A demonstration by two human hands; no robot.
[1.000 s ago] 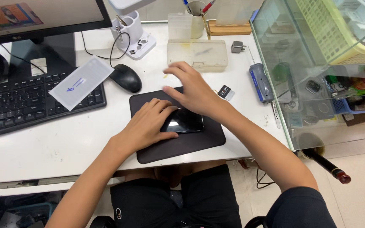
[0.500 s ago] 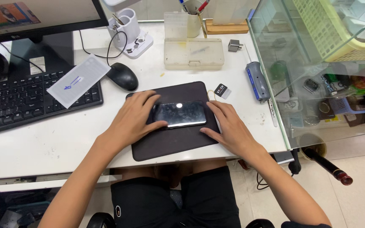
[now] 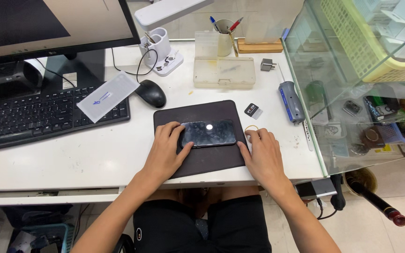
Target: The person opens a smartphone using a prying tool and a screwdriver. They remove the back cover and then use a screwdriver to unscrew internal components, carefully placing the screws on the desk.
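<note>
**Now both hands frame the phone on the mat**

Just half a second ago the phone lay slightly turned on the mat, with both hands pressing in on its ends; a second ago the right hand still reached across over it. Now the dark phone [image 3: 208, 133] lies flat and level in the middle of the frame, on the upper half of the dark mat [image 3: 198, 138], its long side running left to right and its glossy face up. Judging by this, the repositioning is over and the phone has been set down squarely for work.

The left hand [image 3: 165, 151] rests palm down on the mat, fingers loosely spread, with its fingertips touching the phone's left end and the thumb along the lower left corner. It pins the phone rather than grips it.

The right hand [image 3: 262, 154] lies flat at the mat's right edge, fingers relaxed and slightly apart, closed on nothing. Its thumb sits just beside the phone's lower right corner; whether it actually touches cannot be told.

Right of centre, a blue-handled screwdriver [image 3: 290, 100] lies on the white desk [image 3: 71, 150], and a black mouse [image 3: 151, 93] sits above and left of the mat.
</note>
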